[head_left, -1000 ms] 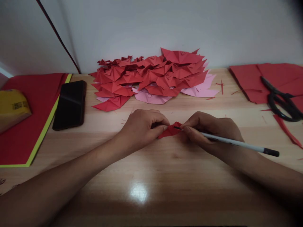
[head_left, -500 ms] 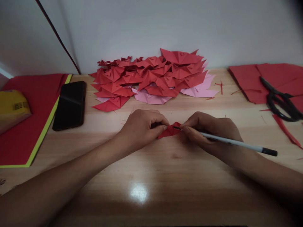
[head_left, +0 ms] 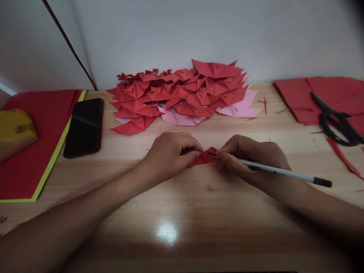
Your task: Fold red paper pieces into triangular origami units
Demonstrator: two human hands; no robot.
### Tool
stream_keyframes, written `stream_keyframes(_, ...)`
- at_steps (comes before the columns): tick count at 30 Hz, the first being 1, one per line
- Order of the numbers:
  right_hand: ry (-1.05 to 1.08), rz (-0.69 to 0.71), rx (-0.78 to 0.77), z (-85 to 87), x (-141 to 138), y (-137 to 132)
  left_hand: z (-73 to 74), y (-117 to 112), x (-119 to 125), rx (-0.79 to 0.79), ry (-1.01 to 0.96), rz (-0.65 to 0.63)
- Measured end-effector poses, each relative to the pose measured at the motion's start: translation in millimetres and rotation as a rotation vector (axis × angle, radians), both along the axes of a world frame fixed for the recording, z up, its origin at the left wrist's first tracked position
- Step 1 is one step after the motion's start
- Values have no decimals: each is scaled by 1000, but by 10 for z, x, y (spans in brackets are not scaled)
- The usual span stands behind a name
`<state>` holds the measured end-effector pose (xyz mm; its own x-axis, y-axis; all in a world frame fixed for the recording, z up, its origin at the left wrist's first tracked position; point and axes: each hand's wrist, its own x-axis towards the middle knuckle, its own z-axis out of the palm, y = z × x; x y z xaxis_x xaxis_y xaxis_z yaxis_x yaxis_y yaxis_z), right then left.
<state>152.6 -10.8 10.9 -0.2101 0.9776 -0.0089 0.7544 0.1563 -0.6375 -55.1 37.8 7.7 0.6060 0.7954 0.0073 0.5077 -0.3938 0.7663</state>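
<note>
Red paper, folded into a small pointed piece (head_left: 203, 159), is held low over the pale wooden table (head_left: 176, 204), between the two hands and in front of the heaped pieces. Its left end is pinched between thumb and fingers of the left hand (head_left: 178, 149). A slim pale pen (head_left: 284, 171) with a black end is clamped in the fingers of the right hand (head_left: 251, 155), its dark tip set over the piece; whether the paper is touched by it cannot be told. Part of the piece's right end is hidden by the right fingertips. Beyond the hands, near the wall (head_left: 176, 30), a broad pile of red folded pieces (head_left: 199, 96) is heaped, with pink pieces (head_left: 183, 117) partly covered beneath. On the left, a dark phone (head_left: 83, 127) is laid beside yellow-edged red sheets (head_left: 34, 174), on which a yellow packet (head_left: 17, 131), cut off by the view, is rested. On the right, black-handled scissors (head_left: 335, 121) are laid partly across a stack of red paper (head_left: 292, 96), and a curled red strip (head_left: 342, 157) is left just below them. The space between the hands is taken up by the piece and pen tip alone.
</note>
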Motion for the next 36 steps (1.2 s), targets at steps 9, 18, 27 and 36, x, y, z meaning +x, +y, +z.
stream_keyframes(9,39,-82,29,3,16,-21,-8,1,-10,4,2,6)
stream_keyframes(18,35,-31,21,0,4,-20,-9,3,-10,12,0,-1)
stream_keyframes(27,58,10,-9,-11,16,8,-9,5,-9,15,2,-6)
stream_keyframes(36,53,-2,-9,-19,7,10,3,8,-5,12,-7,-9)
